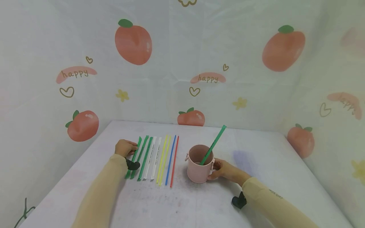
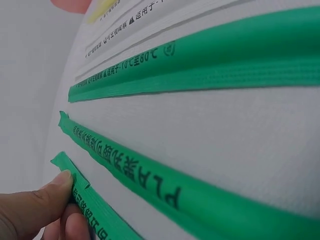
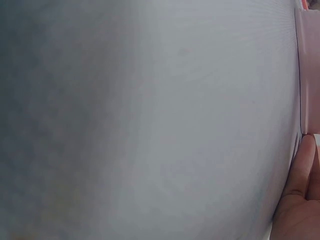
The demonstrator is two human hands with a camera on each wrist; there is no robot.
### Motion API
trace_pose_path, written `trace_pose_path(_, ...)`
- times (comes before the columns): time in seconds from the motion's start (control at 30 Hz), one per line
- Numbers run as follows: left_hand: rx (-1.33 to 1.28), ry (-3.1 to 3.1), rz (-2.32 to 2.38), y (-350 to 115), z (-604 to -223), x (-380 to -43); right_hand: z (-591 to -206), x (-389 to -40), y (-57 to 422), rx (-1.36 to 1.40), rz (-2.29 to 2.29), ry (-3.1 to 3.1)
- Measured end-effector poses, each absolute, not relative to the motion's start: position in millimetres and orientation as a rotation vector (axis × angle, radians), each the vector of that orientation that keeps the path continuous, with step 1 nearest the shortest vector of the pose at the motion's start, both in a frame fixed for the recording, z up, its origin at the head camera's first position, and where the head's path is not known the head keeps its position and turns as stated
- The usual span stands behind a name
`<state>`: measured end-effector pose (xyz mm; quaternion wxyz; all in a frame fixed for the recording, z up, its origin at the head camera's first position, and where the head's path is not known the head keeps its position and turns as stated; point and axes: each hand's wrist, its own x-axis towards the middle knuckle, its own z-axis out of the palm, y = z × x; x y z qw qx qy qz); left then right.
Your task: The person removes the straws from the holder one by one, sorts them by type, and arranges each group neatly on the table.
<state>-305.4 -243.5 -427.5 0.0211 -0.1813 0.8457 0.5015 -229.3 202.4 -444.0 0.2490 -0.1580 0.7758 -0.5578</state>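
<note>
My left hand [image 1: 125, 148] pinches the far end of the leftmost green wrapped straw [image 2: 100, 212] between thumb and fingers. Two more green wrapped straws [image 1: 146, 158] lie just right of it, printed with black lettering. On the right, a small pink bucket [image 1: 196, 173] stands upright with a green wrapped straw [image 1: 214, 142] leaning in it, its top sticking out past the rim. My right hand [image 1: 228, 171] holds the bucket at its right side, by the handle. Only the thumb and part of the palm [image 3: 297, 215] show in the right wrist view, against the bucket's lower edge.
Between the green straws and the bucket lie two white wrapped straws [image 1: 156, 158], two yellow straws [image 1: 162, 161], a blue straw [image 1: 170, 161] and a red straw [image 1: 174, 163], roughly parallel. A white cloth covers the table [image 1: 182, 209]. Behind it hangs a fruit-printed curtain [image 1: 165, 91].
</note>
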Motion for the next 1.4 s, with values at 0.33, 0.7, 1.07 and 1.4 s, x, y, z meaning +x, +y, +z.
trace_pose_path(0.33,-0.573,2.611,1.576,-243.7,-428.8,-305.9,-444.9,-230.5,203.9,-0.428,-1.514,2.121)
trace_pose_path(0.7,-0.606,2.561,1.6,-244.8,-425.8,-304.0,-443.8,-229.5,202.7,-0.394,-1.523,2.112)
trace_pose_path(1.07,-0.56,2.486,1.716,-248.4,-428.9,-303.4,-443.5,-229.6,203.0,-0.414,-1.512,2.13)
trace_pose_path(1.4,-0.464,2.392,1.799,-245.4,-413.8,-302.8,-444.3,-230.1,203.7,-0.427,-1.517,2.128)
